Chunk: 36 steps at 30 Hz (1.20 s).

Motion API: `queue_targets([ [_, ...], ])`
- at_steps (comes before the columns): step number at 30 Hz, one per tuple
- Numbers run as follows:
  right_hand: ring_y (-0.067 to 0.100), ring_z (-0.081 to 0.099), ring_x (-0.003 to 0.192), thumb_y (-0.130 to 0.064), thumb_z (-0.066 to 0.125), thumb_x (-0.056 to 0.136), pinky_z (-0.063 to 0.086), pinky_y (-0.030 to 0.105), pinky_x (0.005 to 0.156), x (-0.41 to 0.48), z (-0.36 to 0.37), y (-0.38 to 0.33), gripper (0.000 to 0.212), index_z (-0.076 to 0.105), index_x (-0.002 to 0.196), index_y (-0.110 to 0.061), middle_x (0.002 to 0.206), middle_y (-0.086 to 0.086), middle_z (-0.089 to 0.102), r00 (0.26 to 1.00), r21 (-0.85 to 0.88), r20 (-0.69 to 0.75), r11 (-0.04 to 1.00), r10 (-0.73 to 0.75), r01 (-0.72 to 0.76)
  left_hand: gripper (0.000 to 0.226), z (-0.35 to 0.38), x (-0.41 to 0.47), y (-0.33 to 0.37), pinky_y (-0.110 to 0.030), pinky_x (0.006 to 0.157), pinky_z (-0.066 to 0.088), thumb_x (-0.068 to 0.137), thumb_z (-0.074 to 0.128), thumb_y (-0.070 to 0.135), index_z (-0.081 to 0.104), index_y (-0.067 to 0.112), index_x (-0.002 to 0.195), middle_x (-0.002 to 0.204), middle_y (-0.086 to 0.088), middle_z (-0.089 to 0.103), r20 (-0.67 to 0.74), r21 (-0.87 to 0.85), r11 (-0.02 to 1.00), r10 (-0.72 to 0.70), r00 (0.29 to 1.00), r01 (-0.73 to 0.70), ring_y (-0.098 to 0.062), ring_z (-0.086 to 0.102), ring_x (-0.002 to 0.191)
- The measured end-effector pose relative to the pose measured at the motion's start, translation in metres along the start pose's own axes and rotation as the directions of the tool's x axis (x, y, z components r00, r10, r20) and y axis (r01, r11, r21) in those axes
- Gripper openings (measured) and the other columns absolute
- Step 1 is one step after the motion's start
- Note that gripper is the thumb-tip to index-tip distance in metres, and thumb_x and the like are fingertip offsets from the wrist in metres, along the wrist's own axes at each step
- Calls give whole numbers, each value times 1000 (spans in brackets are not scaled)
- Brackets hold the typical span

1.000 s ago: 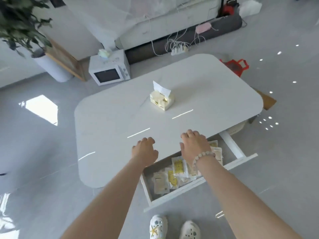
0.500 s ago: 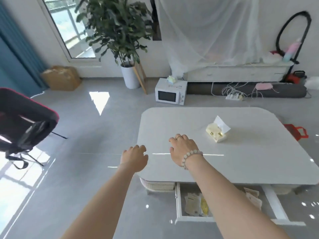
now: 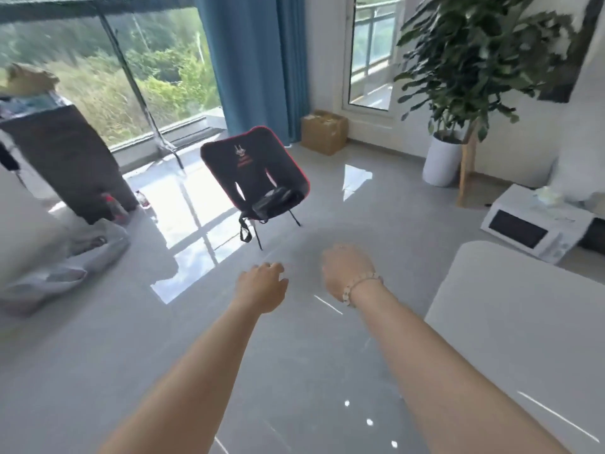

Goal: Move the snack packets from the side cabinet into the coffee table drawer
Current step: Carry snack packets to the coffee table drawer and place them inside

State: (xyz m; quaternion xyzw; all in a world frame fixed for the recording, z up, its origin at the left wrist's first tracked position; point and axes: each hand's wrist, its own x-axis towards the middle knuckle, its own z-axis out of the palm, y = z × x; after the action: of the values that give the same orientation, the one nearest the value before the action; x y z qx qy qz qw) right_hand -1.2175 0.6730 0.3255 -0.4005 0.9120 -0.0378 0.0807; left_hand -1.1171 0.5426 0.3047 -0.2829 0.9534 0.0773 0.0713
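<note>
Head view: holding both forearms out ahead, low over the glossy grey floor. Carrying nothing in the left hand, fingers hanging loosely curled; showing only the back of the right hand, bead bracelet at the wrist, likewise loose and empty as far as the blur allows. Standing just beside the rounded corner of the white desk at the right, touching it with neither hand.

Seeing no snack packets anywhere, nor the drawer, nor any sure side cabinet; judging this as heading for a load rather than delivering one. Expecting such packets to be light, thin and crinkly, the film slick enough to slide from a lazy grip and the contents easy to crush; probably best pinching them by the sealed edges, or stacking a few flat between thumb and fingers, never squeezing the middles.

Further out, facing a black folding chair with red trim in mid-floor, a white microwave on the floor beyond the desk, and at the left a pale plastic bag slumped below a dark draped stand; unable to tell whether that is the cabinet. Beyond, taking in a cardboard box, a potted plant, a blue curtain and the big window.
</note>
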Motion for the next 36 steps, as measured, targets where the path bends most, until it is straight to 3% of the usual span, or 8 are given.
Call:
queue_targets([
  [8,25,33,133,-32,31,99,33,39,106,83,10,-149,45,38,139,-12,144,9,38,938,-41,-15,937,-347,347,42,-9,-18,-152,-35,97,37,101,27,35,42,19,136,132,-5,51,-48,-20,916,-401,915,400,-26,47,123],
  [16,24,33,132,-30,29,101,31,36,105,182,11,-300,42,41,136,-12,142,8,39,734,-50,-37,735,-678,677,40,-41,-4,-292,-35,97,35,101,25,34,49,17,129,131,-7,51,-117,-83,739,-673,730,668,-26,45,122],
  [22,23,35,129,-28,26,101,33,34,102,235,13,-411,39,43,133,-12,138,8,42,538,-66,-29,539,-842,840,36,-57,-30,-375,-37,94,37,101,30,36,51,16,121,126,-6,54,-189,-154,499,-862,470,853,-26,48,119],
  [27,24,38,125,-27,27,101,36,34,100,208,35,-491,37,46,128,-11,133,9,44,304,5,31,304,-952,953,32,-61,-97,-419,-36,90,40,100,35,34,57,15,115,121,-7,58,-207,-231,264,-954,218,936,-27,52,114],
  [30,25,39,124,-25,29,101,37,35,100,198,36,-531,36,46,127,-9,132,10,45,225,58,16,225,-974,973,33,-72,-125,-448,-36,86,42,99,34,32,59,14,110,116,-7,60,-236,-266,154,-968,91,952,-28,54,109],
  [33,26,39,123,-25,30,101,36,36,100,196,42,-560,35,46,127,-8,131,11,45,173,61,33,175,-984,983,34,-68,-134,-470,-37,87,43,99,33,32,59,14,110,117,-6,60,-211,-241,109,-976,58,964,-27,54,109],
  [36,25,39,123,-26,30,101,35,36,99,201,51,-590,35,46,126,-9,131,10,45,140,37,70,143,-988,989,33,-57,-131,-493,-36,88,41,99,33,33,59,15,109,116,-4,59,-186,-218,127,-979,87,968,-25,53,110],
])
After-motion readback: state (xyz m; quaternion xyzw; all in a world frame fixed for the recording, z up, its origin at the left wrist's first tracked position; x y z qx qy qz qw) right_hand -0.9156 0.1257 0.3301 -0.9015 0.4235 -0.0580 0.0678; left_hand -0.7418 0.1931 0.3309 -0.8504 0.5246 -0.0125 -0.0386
